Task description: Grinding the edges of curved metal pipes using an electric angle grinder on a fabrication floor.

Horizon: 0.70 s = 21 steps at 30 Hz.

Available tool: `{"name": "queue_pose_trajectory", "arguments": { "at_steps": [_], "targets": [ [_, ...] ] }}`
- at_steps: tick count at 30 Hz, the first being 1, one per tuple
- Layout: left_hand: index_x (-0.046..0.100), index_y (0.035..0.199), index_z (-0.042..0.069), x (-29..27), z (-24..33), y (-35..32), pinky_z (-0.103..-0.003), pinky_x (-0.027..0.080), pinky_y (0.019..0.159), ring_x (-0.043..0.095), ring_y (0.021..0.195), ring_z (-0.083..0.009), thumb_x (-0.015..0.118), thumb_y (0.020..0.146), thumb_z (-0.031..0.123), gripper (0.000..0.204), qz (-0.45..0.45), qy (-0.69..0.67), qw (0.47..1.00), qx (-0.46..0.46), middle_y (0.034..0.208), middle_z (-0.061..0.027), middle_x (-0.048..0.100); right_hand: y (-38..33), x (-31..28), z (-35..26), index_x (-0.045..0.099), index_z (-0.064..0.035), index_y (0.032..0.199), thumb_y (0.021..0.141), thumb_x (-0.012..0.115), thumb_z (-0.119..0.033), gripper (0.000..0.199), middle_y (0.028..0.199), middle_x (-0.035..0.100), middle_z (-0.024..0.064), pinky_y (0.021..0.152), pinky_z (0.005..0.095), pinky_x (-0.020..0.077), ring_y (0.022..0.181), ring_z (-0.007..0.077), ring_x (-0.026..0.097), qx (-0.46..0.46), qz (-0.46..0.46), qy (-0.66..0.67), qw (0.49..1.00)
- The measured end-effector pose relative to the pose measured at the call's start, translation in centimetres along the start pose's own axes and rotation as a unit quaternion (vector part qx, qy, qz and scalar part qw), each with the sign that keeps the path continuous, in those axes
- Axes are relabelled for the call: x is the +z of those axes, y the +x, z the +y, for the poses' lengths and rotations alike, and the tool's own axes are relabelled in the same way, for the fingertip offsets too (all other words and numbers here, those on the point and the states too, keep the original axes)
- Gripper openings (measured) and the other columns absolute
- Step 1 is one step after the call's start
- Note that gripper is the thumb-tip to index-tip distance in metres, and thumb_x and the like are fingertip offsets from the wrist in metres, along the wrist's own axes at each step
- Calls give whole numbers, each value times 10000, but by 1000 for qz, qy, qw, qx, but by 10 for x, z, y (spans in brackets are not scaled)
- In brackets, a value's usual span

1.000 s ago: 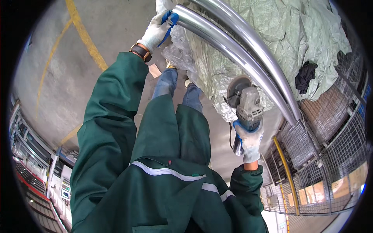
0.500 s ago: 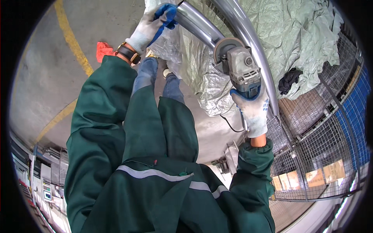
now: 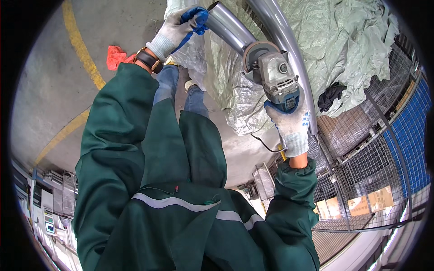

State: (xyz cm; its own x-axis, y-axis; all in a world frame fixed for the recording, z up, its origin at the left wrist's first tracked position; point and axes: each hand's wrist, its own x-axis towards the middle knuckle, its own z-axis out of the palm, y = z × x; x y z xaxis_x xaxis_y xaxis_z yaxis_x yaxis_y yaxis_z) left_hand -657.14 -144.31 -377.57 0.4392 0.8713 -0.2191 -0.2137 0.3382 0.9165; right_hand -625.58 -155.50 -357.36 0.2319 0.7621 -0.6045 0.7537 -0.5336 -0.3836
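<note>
Gripping the angle grinder (image 3: 276, 79) in my gloved right hand (image 3: 291, 124), I set its disc against the near steel tube (image 3: 226, 25). My left hand (image 3: 178, 27) is clamped on that tube's open end, above the pale tarpaulin (image 3: 348, 45).

The angle grinder (image 3: 273, 77) has a grey metal gear head, a blue rear body and a round abrasive disc under a half guard. It is held in the air, disc end pointing away from the person, with the disc edge against the nearer curved steel tube (image 3: 226, 25). The tube is polished, silver-grey and open-ended; it lies on pale green woven sheeting beside a second tube of like kind.
</note>
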Motion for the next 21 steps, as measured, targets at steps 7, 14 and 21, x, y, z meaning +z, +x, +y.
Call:
{"name": "queue_pose_trajectory", "arguments": {
  "at_steps": [7, 14, 21],
  "targets": [
    [564, 1336, -15, 7, -7, -2, -368, 598, 893, 686, 927, -238, 677, 969, 148, 418, 21, -35, 998, -51, 1157, -124, 661, 4, -1, -4, 518, -37, 1318, 638, 836, -243, 778, 1012, 716, 169, 675, 346, 573, 757, 277, 705, -10, 1, 10, 1000],
    [602, 1289, -14, 5, -12, 0, -348, 600, 864, 683, 909, -228, 699, 959, 171, 391, 36, -114, 990, -78, 1105, -118, 675, 14, 9, -10, 518, -41, 1318, 634, 830, -239, 777, 989, 713, 168, 681, 347, 569, 748, 277, 695, -48, 11, 23, 999],
    [641, 1222, -7, -2, -16, 2, -342, 601, 839, 678, 880, -215, 729, 940, 184, 352, 64, -108, 988, -92, 1033, -105, 684, 11, 5, -15, 517, -33, 1318, 630, 829, -239, 784, 985, 708, 170, 685, 347, 566, 749, 280, 689, -35, 5, 22, 999]
  ]
}}
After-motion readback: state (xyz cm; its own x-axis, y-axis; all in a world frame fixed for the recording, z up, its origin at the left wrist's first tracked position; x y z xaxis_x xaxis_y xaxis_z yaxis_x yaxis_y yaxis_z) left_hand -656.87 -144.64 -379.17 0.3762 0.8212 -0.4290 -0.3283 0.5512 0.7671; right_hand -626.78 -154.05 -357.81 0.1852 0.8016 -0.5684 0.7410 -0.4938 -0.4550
